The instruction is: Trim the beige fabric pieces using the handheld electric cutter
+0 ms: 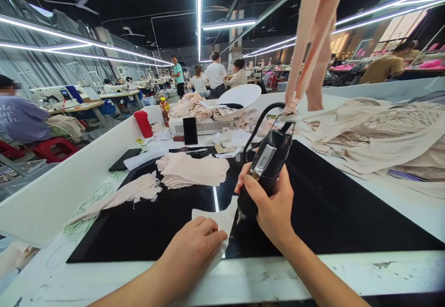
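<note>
My right hand point(273, 200) is wrapped around a black handheld electric fabric cutter point(269, 159), held upright with its lower end close to the black board point(330, 205). Pale pink cloth strips point(313, 43) are tied to the cutter's top and run up out of view. Just left of the cutter, my left hand point(194, 244) presses on a white cut piece point(222, 219), its fingers curled and close together on the edge. Whether that piece is cloth or paper, I cannot tell. Beyond it lies a stack of pale pink cloth pieces point(194, 169).
More pale cloth point(125, 193) lies at the left, and a large heap of cloth point(389, 131) at the right. A phone point(190, 131), a red container point(143, 124) and a white basket point(203, 125) stand at the back. Low white walls point(69, 182) edge the table.
</note>
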A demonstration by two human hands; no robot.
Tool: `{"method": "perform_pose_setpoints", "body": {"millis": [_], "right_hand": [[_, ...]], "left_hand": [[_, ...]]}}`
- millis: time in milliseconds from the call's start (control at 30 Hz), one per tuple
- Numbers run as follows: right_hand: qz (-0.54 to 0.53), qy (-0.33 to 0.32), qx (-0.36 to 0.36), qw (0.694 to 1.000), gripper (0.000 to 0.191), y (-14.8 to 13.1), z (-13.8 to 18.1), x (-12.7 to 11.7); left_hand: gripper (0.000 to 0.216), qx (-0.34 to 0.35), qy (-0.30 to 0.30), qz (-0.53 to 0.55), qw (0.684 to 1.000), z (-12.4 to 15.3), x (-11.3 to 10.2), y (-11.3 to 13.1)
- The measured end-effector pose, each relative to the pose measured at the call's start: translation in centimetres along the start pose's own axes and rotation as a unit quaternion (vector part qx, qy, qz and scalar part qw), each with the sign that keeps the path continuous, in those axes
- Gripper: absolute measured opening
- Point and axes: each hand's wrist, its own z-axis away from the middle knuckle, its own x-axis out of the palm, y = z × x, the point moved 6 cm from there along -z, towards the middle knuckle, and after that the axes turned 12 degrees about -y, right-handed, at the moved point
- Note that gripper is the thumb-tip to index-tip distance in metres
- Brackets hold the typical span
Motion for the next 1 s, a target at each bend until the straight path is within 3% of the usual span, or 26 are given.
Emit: {"method": "perform_pose_setpoints", "body": {"millis": [233, 367, 533, 733, 1000], "right_hand": [[-0.002, -0.019, 0.002, 1.000, 0.024, -0.1, 0.2, -0.2], [0.009, -0.034, 0.003, 0.999, 0.023, 0.2, 0.5, 0.1], [0.017, -0.037, 0.000, 0.999, 0.029, 0.2, 1.1, -0.3], [0.021, -0.038, 0.001, 0.999, 0.044, -0.6, 2.2, -1.3], [0.027, -0.030, 0.001, 0.999, 0.044, -1.3, 2.5, -2.1]], "left_hand": [[0.041, 0.134, -0.045, 0.010, 0.990, 1.7, -1.8, -2.2], [0.043, 0.109, -0.008, 0.054, 0.993, 1.6, -2.2, -3.2], [0.029, 0.043, 0.030, 0.056, 0.997, -1.3, -2.1, -3.6], [0.022, 0.057, 0.034, 0.045, 0.997, -4.0, -0.9, -3.9], [0.023, 0.088, 0.058, 0.041, 0.994, -3.3, -0.3, -4.1]]}}
